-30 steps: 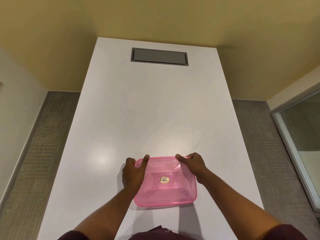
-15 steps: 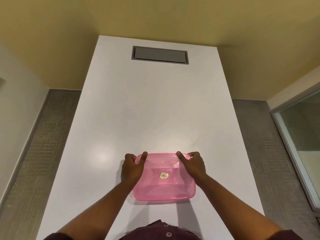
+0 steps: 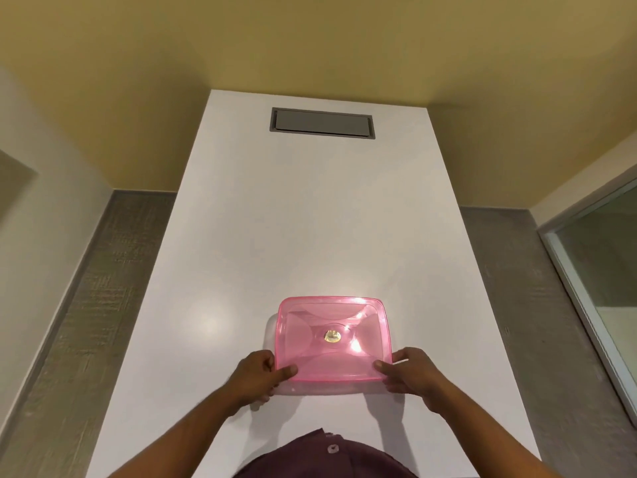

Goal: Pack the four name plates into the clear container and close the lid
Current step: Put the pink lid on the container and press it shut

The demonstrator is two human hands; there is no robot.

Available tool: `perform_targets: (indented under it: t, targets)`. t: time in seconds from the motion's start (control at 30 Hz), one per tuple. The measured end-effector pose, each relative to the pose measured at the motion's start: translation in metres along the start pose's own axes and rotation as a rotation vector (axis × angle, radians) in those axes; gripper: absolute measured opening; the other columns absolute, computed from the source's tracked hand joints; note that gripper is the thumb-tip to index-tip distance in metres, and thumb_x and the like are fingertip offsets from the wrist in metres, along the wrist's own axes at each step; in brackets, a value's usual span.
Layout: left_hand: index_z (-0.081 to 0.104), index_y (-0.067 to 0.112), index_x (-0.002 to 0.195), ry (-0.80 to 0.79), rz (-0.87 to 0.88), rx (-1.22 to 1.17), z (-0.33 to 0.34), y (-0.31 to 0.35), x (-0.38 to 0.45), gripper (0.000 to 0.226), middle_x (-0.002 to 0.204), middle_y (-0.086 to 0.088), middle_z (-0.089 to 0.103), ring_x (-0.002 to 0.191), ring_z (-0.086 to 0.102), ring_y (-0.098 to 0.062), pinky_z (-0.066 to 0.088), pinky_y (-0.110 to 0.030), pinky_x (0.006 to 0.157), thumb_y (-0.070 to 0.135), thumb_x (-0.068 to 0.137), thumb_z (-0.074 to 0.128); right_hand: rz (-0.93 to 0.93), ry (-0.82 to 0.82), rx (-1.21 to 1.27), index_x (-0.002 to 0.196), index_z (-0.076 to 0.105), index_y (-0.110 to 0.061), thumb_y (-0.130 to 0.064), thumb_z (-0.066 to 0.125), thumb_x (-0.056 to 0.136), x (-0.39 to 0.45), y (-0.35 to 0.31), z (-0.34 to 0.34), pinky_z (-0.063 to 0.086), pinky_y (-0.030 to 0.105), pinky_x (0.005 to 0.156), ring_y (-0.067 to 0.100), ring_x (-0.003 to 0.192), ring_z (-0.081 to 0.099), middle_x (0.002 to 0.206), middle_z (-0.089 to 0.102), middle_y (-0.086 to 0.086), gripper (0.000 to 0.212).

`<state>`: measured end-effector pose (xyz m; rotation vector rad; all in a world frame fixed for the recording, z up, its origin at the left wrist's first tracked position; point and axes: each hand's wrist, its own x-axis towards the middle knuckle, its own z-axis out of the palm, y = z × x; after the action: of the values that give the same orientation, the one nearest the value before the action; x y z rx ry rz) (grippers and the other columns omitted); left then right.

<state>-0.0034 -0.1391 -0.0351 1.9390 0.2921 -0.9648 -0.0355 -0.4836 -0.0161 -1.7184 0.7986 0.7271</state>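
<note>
A clear container with a pink translucent lid (image 3: 332, 336) lies flat on the white table (image 3: 310, 219), near its front edge. A small gold sticker (image 3: 332, 336) marks the lid's middle. My left hand (image 3: 258, 377) grips the container's near left corner, thumb on top of the lid. My right hand (image 3: 410, 372) grips the near right corner the same way. No name plates are visible; the pink lid hides whatever is inside.
A grey rectangular hatch (image 3: 322, 122) is set into the table's far end. Grey carpet runs along both sides of the table. A glass panel (image 3: 603, 270) stands to the right. My dark shirt (image 3: 327, 457) shows at the bottom edge.
Both hands have slid from the lid's far corners to its near corners. The container now sits a little farther from me.
</note>
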Motion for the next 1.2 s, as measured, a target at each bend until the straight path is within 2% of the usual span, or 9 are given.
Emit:
perform_targets:
  t: [0.13, 0.43, 0.6, 0.67, 0.7, 0.77, 0.87, 1.0, 1.2]
  targets:
    - [0.048, 0.016, 0.072, 0.051, 0.052, 0.017, 0.005, 0.003, -0.006, 0.052, 0.063, -0.005, 0.064, 0.049, 0.058, -0.016, 0.055, -0.030, 0.054, 0.058, 0.071, 0.079, -0.078, 0.008, -0.079, 0.068, 0.059, -0.003, -0.023, 0.093, 0.073, 0.001, 0.001, -0.001, 0.063, 0.038, 0.070, 0.025, 0.060, 0.069, 0.065, 0.055, 0.016, 0.041]
    - [0.044, 0.019, 0.069, 0.154, 0.164, 0.198, 0.013, -0.003, -0.009, 0.050, 0.066, -0.001, 0.057, 0.061, 0.056, -0.018, 0.042, -0.031, 0.062, 0.060, 0.080, 0.070, -0.112, 0.143, -0.154, 0.062, 0.070, 0.006, -0.038, 0.089, 0.076, -0.005, 0.010, 0.012, 0.051, 0.027, 0.061, 0.016, 0.054, 0.069, 0.061, 0.073, 0.013, 0.050]
    - [0.044, 0.020, 0.067, 0.194, 0.148, 0.123, 0.016, -0.012, -0.003, 0.055, 0.064, 0.001, 0.055, 0.060, 0.057, -0.018, 0.045, -0.033, 0.062, 0.068, 0.073, 0.071, -0.144, 0.142, -0.202, 0.060, 0.065, 0.006, -0.038, 0.090, 0.074, -0.010, 0.007, 0.009, 0.049, 0.032, 0.064, 0.019, 0.054, 0.063, 0.055, 0.064, 0.009, 0.052]
    - [0.047, 0.023, 0.072, 0.225, 0.151, 0.192, 0.017, -0.011, -0.004, 0.056, 0.071, 0.006, 0.060, 0.064, 0.058, -0.013, 0.046, -0.032, 0.063, 0.075, 0.067, 0.067, -0.171, 0.233, -0.318, 0.072, 0.065, -0.008, -0.044, 0.092, 0.067, -0.014, 0.003, 0.011, 0.047, 0.031, 0.069, 0.019, 0.067, 0.062, 0.072, 0.064, 0.004, 0.046]
    - [0.051, 0.026, 0.082, 0.269, 0.166, 0.253, 0.016, -0.009, -0.007, 0.058, 0.081, 0.009, 0.063, 0.071, 0.060, -0.011, 0.047, -0.031, 0.064, 0.078, 0.064, 0.065, -0.187, 0.291, -0.388, 0.091, 0.065, -0.015, -0.046, 0.094, 0.063, -0.017, -0.001, 0.012, 0.049, 0.032, 0.074, 0.019, 0.081, 0.065, 0.091, 0.064, 0.002, 0.051]
    - [0.047, 0.028, 0.120, 0.352, 0.244, 0.384, 0.013, 0.000, -0.010, 0.081, 0.117, 0.009, 0.058, 0.101, 0.062, -0.014, 0.053, -0.034, 0.075, 0.078, 0.060, 0.067, -0.256, 0.355, -0.532, 0.131, 0.055, -0.020, -0.047, 0.097, 0.056, -0.021, -0.015, 0.013, 0.052, 0.037, 0.093, 0.024, 0.116, 0.062, 0.129, 0.055, 0.005, 0.090]
    - [0.010, 0.030, 0.153, 0.286, 0.379, 0.588, 0.004, 0.023, -0.009, 0.124, 0.160, 0.004, 0.021, 0.142, 0.035, -0.024, 0.052, -0.045, 0.096, 0.069, 0.056, 0.078, -0.453, 0.251, -0.780, 0.157, 0.032, -0.024, -0.051, 0.098, 0.049, -0.018, -0.040, 0.013, 0.038, 0.042, 0.117, 0.027, 0.149, 0.031, 0.162, 0.031, 0.004, 0.129]
    - [-0.011, 0.020, 0.157, 0.112, 0.447, 0.958, -0.006, 0.054, 0.000, 0.144, 0.163, -0.005, -0.027, 0.154, -0.013, -0.025, 0.032, -0.042, 0.119, 0.062, 0.058, 0.085, -0.606, 0.070, -1.168, 0.164, 0.007, -0.023, -0.066, 0.092, 0.047, -0.006, -0.066, 0.032, 0.011, 0.049, 0.129, 0.030, 0.159, -0.005, 0.173, -0.004, 0.009, 0.151]
    - [-0.015, 0.006, 0.155, 0.066, 0.474, 1.122, -0.001, 0.079, 0.011, 0.153, 0.165, -0.011, -0.020, 0.154, -0.013, -0.026, 0.009, -0.040, 0.126, 0.053, 0.054, 0.091, -0.660, 0.034, -1.406, 0.163, -0.006, -0.019, -0.068, 0.092, 0.045, 0.009, -0.078, 0.054, 0.009, 0.062, 0.125, 0.037, 0.158, -0.012, 0.171, -0.017, 0.012, 0.161]
